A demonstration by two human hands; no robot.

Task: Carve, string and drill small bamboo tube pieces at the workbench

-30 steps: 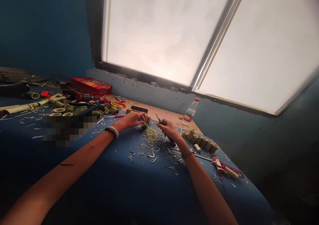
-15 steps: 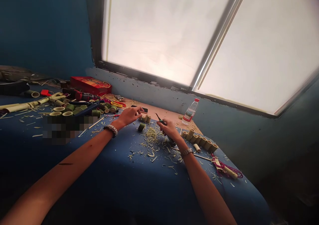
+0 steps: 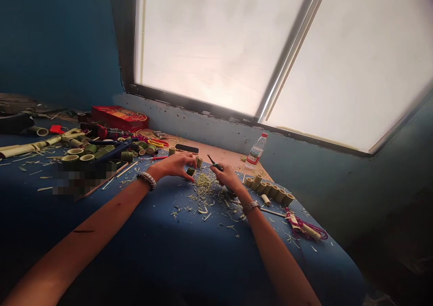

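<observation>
My left hand [image 3: 176, 165], with a beaded bracelet, has its thumb and fingers closed around a short dark green bamboo piece [image 3: 191, 172] low over the table. Part of that piece is hidden by the fingers. My right hand [image 3: 227, 177] grips a small knife [image 3: 212, 161]; its thin blade points up and left, and most of the handle is hidden in the fist. Between and below the hands lies a pile of pale bamboo shavings [image 3: 204, 184]. Small cut bamboo pieces [image 3: 200, 162] stand just behind the left fingertips.
A row of bamboo rings [image 3: 269, 189] stands on the right, near a purple cord bundle [image 3: 306, 227]. A bottle [image 3: 256, 151] stands by the wall. A phone [image 3: 186, 148] lies behind my left hand. Left are a red box [image 3: 118, 118], bamboo pieces [image 3: 71, 158] and tools.
My left hand has come down and toward me from behind the dark green bamboo piece and closed around it. The right hand still holds the knife in nearly the same place.
</observation>
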